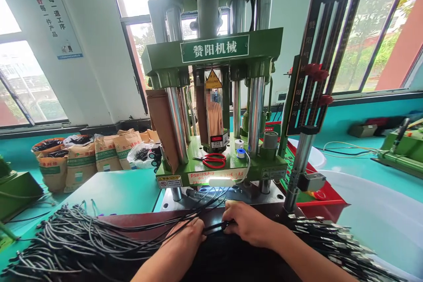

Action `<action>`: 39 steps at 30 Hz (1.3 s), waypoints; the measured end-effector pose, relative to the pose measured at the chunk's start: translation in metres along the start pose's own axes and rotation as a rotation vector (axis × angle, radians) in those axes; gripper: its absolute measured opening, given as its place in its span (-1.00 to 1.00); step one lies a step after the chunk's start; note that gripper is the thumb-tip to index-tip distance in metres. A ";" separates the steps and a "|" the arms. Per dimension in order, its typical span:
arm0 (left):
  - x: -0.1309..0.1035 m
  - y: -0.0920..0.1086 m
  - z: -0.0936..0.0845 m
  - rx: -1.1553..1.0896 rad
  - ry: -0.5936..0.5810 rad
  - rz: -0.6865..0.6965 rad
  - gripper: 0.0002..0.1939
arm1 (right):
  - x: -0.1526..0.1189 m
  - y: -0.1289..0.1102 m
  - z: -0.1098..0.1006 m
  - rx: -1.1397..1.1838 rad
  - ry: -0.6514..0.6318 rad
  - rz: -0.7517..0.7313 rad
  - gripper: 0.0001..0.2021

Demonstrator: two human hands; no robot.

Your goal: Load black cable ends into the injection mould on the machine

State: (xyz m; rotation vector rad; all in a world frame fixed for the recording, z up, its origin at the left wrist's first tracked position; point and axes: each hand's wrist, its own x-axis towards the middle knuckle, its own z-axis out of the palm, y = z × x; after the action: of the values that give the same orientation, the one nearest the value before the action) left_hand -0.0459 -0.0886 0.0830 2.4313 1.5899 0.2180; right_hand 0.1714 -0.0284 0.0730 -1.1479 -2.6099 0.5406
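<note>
Both hands are low in the middle of the head view, in front of the green press [264,46]. My left hand [188,239] is closed around black cables [211,228]. My right hand [240,222], its fingers bent, grips a small black part of the same cables just to the right. Several thin cables run from between the hands up toward the steel plate [170,206] of the press. A large pile of black cables [79,238] lies to the left, some strands reaching past my left wrist.
Cables with metal ends [337,240] lie at the right. Red-handled scissors [214,160] and a blue-rimmed tape roll [241,153] sit on the press ledge. A control post [297,172] stands right; sacks [79,163] stand back left.
</note>
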 end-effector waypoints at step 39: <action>0.001 0.001 -0.006 0.013 -0.003 -0.018 -0.84 | 0.004 -0.008 0.003 0.064 0.029 -0.048 -0.95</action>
State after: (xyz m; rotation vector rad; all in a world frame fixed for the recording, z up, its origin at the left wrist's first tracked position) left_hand -0.0464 -0.0870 0.0892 2.4247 1.6159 0.2012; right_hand 0.1621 -0.0311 0.0738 -1.0635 -2.5688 0.5878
